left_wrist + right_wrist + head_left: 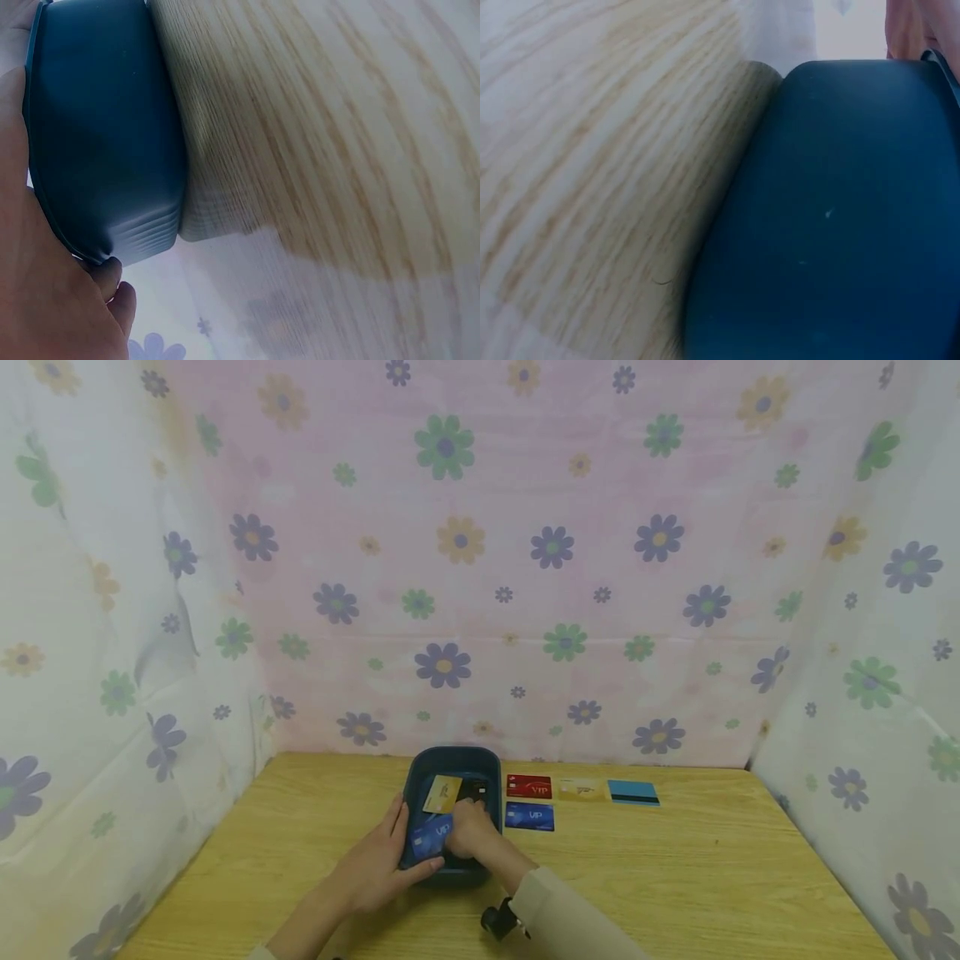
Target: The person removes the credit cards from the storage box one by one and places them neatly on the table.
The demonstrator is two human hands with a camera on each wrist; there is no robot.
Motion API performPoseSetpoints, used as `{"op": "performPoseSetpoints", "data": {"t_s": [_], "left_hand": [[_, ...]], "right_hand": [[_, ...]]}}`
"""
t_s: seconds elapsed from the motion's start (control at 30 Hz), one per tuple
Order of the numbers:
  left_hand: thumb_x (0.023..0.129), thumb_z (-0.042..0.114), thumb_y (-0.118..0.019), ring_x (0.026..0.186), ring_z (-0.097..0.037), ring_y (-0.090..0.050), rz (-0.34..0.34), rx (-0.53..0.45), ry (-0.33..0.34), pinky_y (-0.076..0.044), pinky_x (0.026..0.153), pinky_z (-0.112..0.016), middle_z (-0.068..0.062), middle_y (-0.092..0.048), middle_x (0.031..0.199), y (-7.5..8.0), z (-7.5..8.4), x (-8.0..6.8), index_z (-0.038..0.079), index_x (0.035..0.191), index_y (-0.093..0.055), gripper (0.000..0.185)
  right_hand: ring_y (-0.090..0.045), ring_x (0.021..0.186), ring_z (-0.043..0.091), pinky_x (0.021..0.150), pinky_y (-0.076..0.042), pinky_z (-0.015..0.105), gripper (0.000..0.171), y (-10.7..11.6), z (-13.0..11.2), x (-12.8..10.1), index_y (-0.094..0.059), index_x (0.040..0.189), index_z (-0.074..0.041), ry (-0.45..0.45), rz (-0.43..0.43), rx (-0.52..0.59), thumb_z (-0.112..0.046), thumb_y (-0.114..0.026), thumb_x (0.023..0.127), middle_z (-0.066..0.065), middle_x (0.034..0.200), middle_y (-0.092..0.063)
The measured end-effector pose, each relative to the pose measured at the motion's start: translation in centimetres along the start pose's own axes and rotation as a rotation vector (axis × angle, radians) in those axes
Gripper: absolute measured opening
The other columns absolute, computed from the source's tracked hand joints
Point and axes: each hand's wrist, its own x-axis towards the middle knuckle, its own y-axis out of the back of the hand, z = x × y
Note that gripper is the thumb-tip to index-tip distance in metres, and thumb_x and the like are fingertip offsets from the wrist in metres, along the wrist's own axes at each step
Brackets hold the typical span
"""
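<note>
Both forearms reach forward from the lower edge of the head view and converge near the middle. The left hand [382, 860] lies with its palm turned inward, fingers straight and close together, thumb stretched out toward the right; the left forearm is bare. The right hand [471, 831] sits just beside it, knuckles up and fingers bent downward, their tips hidden from view. The right forearm wears a beige sleeve reaching to the wrist.
</note>
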Motion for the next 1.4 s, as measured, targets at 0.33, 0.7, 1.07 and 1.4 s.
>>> {"op": "performPoseSetpoints", "data": {"t_s": [0.33,0.7,1.07,1.4], "left_hand": [[0.092,0.077,-0.052,0.148,-0.047,-0.031,-0.007,-0.006,0.007,-0.036,0.113,-0.059,-0.024,-0.006,0.169,0.0,0.1,0.0,-0.006,0.161,-0.015,0.113],[0.092,0.076,-0.053,0.147,-0.046,-0.033,0.008,0.011,0.01,-0.038,0.112,-0.06,-0.023,-0.008,0.169,0.0,-0.1,0.1,-0.005,0.161,-0.016,0.113],[0.091,0.077,-0.053,0.147,-0.047,-0.033,-0.002,0.006,0.016,-0.038,0.112,-0.06,-0.024,-0.007,0.169,0.0,0.0,0.2,-0.004,0.161,-0.015,0.114],[0.091,0.078,-0.051,0.147,-0.047,-0.031,-0.015,0.004,0.017,-0.037,0.112,-0.061,-0.023,-0.004,0.17,0.0,0.0,0.1,-0.004,0.161,-0.013,0.114]], "right_hand": [[-0.062,0.112,0.044,0.097,-0.052,0.057,0.053,0.0,0.0,-0.7,-0.051,0.131,0.016,0.036,0.072,0.109,-0.001,-0.076,0.087,0.03,0.12,-0.059],[-0.064,0.114,0.035,0.095,-0.055,0.051,0.043,0.6,0.5,-0.5,-0.059,0.132,0.002,0.205,0.087,0.188,0.004,-0.067,0.09,0.02,0.127,-0.065],[-0.061,0.087,0.027,0.076,-0.058,0.046,0.028,1.4,0.6,-0.7,-0.066,0.111,0.006,0.203,0.036,0.319,0.009,-0.068,0.083,0.018,0.098,-0.065],[-0.061,0.087,0.027,0.075,-0.058,0.046,0.029,1.9,0.5,-1.1,-0.068,0.111,0.008,0.211,0.028,0.359,0.012,-0.066,0.082,0.019,0.098,-0.066]]}}
